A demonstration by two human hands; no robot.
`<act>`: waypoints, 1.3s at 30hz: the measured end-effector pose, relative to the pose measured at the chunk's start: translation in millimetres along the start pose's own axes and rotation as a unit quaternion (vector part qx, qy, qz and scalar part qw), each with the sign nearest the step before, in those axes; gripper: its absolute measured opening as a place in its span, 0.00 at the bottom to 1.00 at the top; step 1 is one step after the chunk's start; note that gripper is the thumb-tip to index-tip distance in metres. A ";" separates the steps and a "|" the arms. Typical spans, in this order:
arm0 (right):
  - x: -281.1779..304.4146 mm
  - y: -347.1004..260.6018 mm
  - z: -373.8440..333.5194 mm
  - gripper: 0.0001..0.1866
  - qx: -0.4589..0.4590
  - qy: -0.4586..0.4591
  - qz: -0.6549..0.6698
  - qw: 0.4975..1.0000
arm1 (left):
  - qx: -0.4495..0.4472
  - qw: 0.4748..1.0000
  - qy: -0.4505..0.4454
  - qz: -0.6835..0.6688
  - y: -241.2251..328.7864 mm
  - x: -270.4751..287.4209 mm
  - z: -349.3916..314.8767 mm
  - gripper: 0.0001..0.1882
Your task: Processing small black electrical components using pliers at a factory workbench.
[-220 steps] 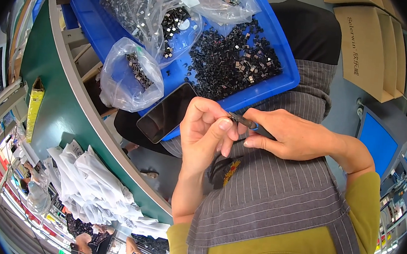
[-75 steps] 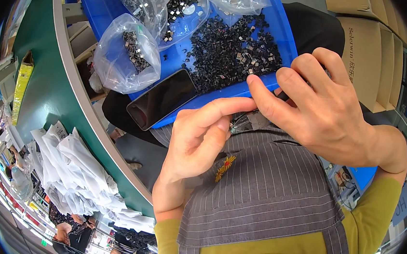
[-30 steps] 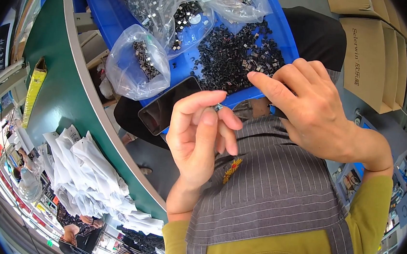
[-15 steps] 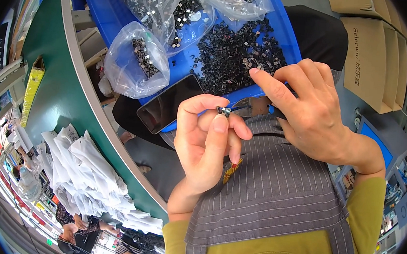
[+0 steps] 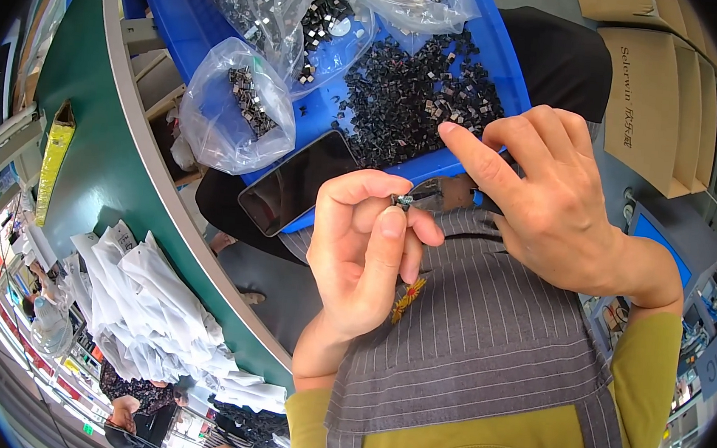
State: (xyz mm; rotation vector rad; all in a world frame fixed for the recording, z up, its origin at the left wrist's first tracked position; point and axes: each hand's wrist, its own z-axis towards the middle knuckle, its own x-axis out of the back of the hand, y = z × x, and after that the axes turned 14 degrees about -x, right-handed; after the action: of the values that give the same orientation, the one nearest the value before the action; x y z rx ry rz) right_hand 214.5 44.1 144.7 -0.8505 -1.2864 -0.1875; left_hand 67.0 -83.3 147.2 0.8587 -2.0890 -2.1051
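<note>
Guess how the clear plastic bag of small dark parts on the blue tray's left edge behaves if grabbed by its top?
The clear bag looks thin and crinkled, so it would probably sag and flop. The dark parts lie loose inside, so they would likely slump to the bottom. It overhangs the rim of the blue tray, so a push might tip it off.

**Hands drawing apart, small part now pinched in the left**

The left hand (image 5: 368, 255) is now holding a tiny dark part (image 5: 401, 199) between thumb and forefinger tip; seven seconds back both hands were pinching together on a thin dark strip in front of the chest, and that strip is no longer showing. The right hand (image 5: 540, 197) is lifting away from the left, its fingers spreading and its forefinger stretching out over the near edge of the blue tray (image 5: 509, 62), where earlier it was closed against the left fingertips. Over the last second the left thumb is closing up onto the part.
</note>
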 end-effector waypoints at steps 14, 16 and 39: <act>-0.5 -0.6 0.0 0.24 -0.003 0.006 -0.054 0.999 | -0.008 1.000 -0.002 -0.002 -7.0 1.1 1.5 0.11; 0.0 -1.9 -0.2 0.23 -0.003 0.001 -0.061 0.998 | -0.021 1.000 -0.012 0.006 -9.1 2.9 1.5 0.11; -0.7 -4.7 -5.9 0.15 -0.044 -0.116 0.057 0.991 | 0.029 0.999 0.009 -0.021 -3.7 2.2 0.8 0.10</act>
State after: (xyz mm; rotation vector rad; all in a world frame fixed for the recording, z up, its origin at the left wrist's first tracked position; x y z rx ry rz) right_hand 216.1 36.8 146.0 -1.0415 -1.4499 -0.0564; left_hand 66.1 -83.1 142.9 0.9333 -2.1510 -2.0586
